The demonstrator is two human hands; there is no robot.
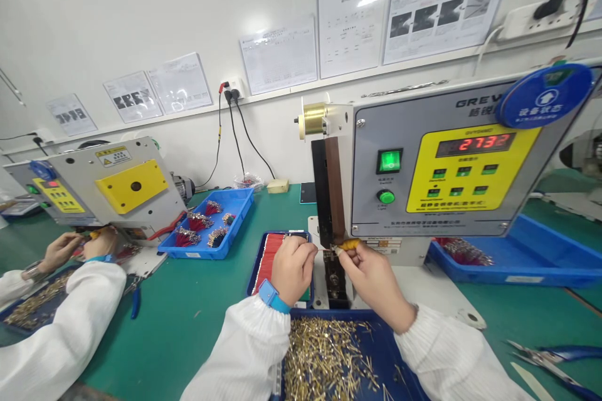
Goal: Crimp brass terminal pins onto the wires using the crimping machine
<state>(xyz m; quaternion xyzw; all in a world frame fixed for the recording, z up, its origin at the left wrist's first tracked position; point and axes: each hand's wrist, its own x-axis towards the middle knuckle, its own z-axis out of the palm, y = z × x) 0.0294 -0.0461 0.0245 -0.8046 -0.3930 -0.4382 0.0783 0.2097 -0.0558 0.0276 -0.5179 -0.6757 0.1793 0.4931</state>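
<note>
My left hand (294, 269), with a blue wrist strap, is closed in a pinch on a thin wire (323, 250) at the working head of the crimping machine (332, 200). My right hand (374, 276) comes in from the other side, thumb and finger pinched at the same spot; a yellow finger cover (349, 244) shows on it. What sits between its fingertips is too small to make out. Below my hands, a dark blue tray (388, 351) holds a heap of small gold-coloured metal pins (324, 357). Red wires (268, 260) lie in a tray beside my left hand.
Blue bins with wire bundles stand left (242, 216) and right (531, 263). Blue-handled pliers (550, 357) lie at right front. The machine's control panel (475, 169) rises over my right hand. At left, a co-worker's hands (101, 244) work at another machine (132, 185).
</note>
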